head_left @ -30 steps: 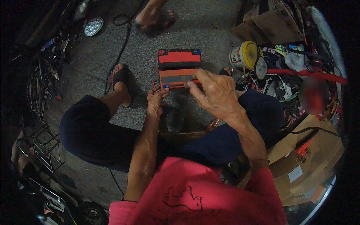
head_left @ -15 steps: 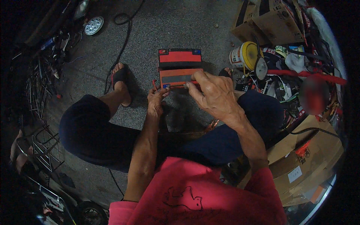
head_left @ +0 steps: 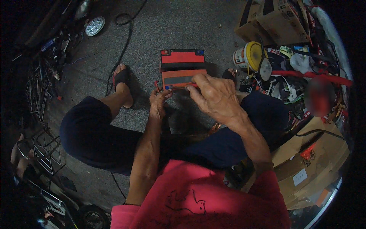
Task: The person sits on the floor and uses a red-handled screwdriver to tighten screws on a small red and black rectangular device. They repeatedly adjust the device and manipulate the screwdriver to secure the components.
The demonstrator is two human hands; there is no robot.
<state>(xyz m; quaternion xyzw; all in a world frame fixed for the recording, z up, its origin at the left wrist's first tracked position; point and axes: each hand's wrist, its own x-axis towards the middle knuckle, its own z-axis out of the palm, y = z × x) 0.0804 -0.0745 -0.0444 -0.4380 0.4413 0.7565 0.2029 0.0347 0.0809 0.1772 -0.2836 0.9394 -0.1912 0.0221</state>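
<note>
Two batteries lie end to end on the floor before me. The far battery [head_left: 183, 57] has a red top with a black band. The nearer battery [head_left: 179, 79] is orange with a grey band and a blue terminal corner at its near left. At that corner my left hand [head_left: 158, 102] is closed in a pinch, with a short red wire [head_left: 156, 84] sticking up from the fingers. My right hand [head_left: 217, 95] is closed round a slim red-handled tool [head_left: 193, 84], seemingly a screwdriver, pointing left toward the blue terminal. Its tip is too small to make out.
A black cable [head_left: 127, 45] snakes over the floor at left, beside a round lamp [head_left: 95, 26] and loose metal rods [head_left: 38, 87]. To the right stand a yellow-white bucket [head_left: 251, 56], cardboard boxes [head_left: 282, 23] and a heap of clutter. A flattened carton [head_left: 309, 164] lies by my right knee.
My right hand has shifted slightly left with the red-handled tool, nearer the blue terminal. My left hand and both batteries have hardly moved.
</note>
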